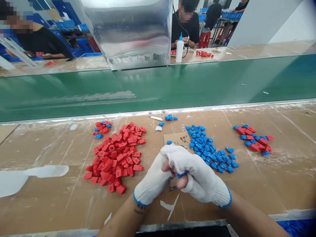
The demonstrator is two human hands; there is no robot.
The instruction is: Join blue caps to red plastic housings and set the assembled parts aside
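My left hand and my right hand, both in white gloves with blue cuffs and bare fingertips, are pressed together above the middle of the table. A small blue plastic piece shows between the closed fingers of my right hand. The left fingers are curled in against the right ones, and whatever they grip is hidden. To the left lies a heap of red plastic blocks. Small blue pieces are spread on the right, and farther right lie several red blocks joined with blue pieces.
Beyond the brown table runs a green belt. A piece of cardboard and a white pen-like tool lie past my hands. A metal housing hangs over the belt; a white bottle and co-workers are across it.
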